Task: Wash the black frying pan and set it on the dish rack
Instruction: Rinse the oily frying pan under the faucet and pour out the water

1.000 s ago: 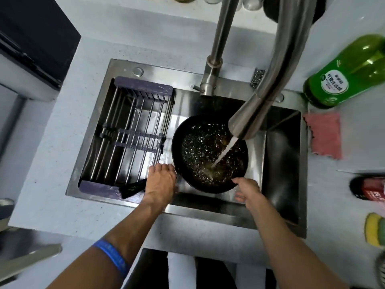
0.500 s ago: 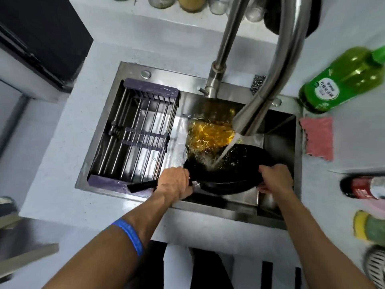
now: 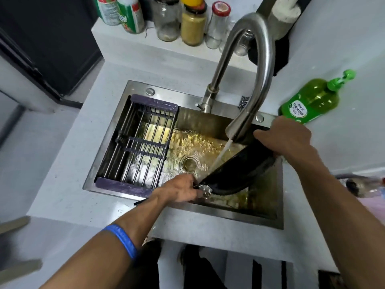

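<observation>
The black frying pan (image 3: pixel 235 172) is tipped steeply on its edge inside the sink (image 3: pixel 229 214), over the right half of the basin, with its open side facing left toward the drain (image 3: pixel 189 163). The left hand (image 3: pixel 181 189) is wrapped around the handle where it joins the pan, just by the metal fitting, fingers curled tight on it. The right hand (image 3: pixel 285 138) grips the high far rim of the pan, thumb over the edge, holding it up on the tilt. Water runs from the tap (image 3: pixel 245 122) and strikes the pan's inner face near the upper rim. A pool of yellowish, oily-looking water covers the sink floor around the drain and reaches under the dish rack (image 3: pixel 143 147), which spans the left part of the sink with nothing on it. On the counter to the right a green soap bottle (image 3: pixel 310 101) lies on its side, and jars and bottles (image 3: pixel 191 24) stand on the ledge behind the tap. By the look of it this is only an early rinse: the dirty water appears poured out, but I see no sponge or suds on the pan, so the scrubbing, a final rinse and the move across to the rack are probably all left to do. Whether the inside is clean I cannot tell; it is too dark.
</observation>
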Demonstrator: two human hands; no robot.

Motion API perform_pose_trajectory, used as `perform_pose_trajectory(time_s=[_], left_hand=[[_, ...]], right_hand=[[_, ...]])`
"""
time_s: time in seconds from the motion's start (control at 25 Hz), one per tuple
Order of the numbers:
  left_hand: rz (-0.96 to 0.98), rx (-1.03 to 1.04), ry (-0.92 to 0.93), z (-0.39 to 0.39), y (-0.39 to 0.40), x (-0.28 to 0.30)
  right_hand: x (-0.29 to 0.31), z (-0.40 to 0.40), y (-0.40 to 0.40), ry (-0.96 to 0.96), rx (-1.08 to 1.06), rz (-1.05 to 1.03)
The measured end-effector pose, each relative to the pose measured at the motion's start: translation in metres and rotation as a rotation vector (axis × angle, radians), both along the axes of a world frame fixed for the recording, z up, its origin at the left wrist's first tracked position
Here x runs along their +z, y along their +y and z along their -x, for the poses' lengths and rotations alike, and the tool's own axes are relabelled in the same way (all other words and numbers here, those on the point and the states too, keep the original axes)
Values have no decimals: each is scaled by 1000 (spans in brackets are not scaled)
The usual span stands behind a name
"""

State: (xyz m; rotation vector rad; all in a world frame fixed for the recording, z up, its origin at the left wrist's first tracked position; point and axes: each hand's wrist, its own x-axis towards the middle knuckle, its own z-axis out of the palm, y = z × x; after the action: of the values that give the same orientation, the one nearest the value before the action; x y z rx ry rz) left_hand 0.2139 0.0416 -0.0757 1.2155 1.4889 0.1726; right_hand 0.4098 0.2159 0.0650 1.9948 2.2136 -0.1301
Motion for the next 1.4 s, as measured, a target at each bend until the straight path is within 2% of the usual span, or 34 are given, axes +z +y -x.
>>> perform_pose_trajectory(time_s=[0.08, 0.16, 0.24, 0.28, 0.32, 0.4, 0.48, 0.56, 0.64, 0.68, 0.84, 0.92, 1.08, 1.16, 1.28, 1.4], left_hand=[[26, -13, -29, 6, 2, 1], [130, -36, -16, 9, 2, 0], [298, 0, -51, 8, -3, -4], [313, 46, -38, 7, -7, -7], [263, 105, 33, 6, -11, -10], [72, 178, 302, 3, -16, -13], [-112, 177, 550, -1, -15, -9], [-188, 162, 643, -2, -14, -6], [-191, 137, 662, -3, -16, -4], [-181, 114, 676, -2, -18, -4], [-197, -4, 738, 3, -21, 4], [-205, -53, 768, 4, -20, 6], [-224, -153, 841, 10, -22, 5], [-223, -194, 870, 14, -22, 6], [-218, -196, 858, 12, -23, 3], [-212, -186, 838, 11, -25, 2]], right_hand=[[-1, 9, 3, -30, 19, -23], [-7, 3, 0, -11, -3, 13], [-20, -17, -12, 45, -44, 161], [-29, -28, -21, 127, -111, 237], [-39, -38, -33, 242, -205, 291], [-54, -51, -58, 393, -320, 285], [-55, -47, -79, 449, -250, 156], [-40, -28, -83, 720, -166, 75], [-23, -5, -70, 988, -102, 78], [-18, 8, -60, 1004, -66, 56], [-13, 45, -33, 772, -7, -34], [-17, 41, -23, 680, -38, -12], [-21, 6, -2, 655, -116, 88], [-28, 6, 0, 705, -92, 144], [-34, 24, 0, 902, -36, 257], [-34, 15, 12, 870, -100, 149]])
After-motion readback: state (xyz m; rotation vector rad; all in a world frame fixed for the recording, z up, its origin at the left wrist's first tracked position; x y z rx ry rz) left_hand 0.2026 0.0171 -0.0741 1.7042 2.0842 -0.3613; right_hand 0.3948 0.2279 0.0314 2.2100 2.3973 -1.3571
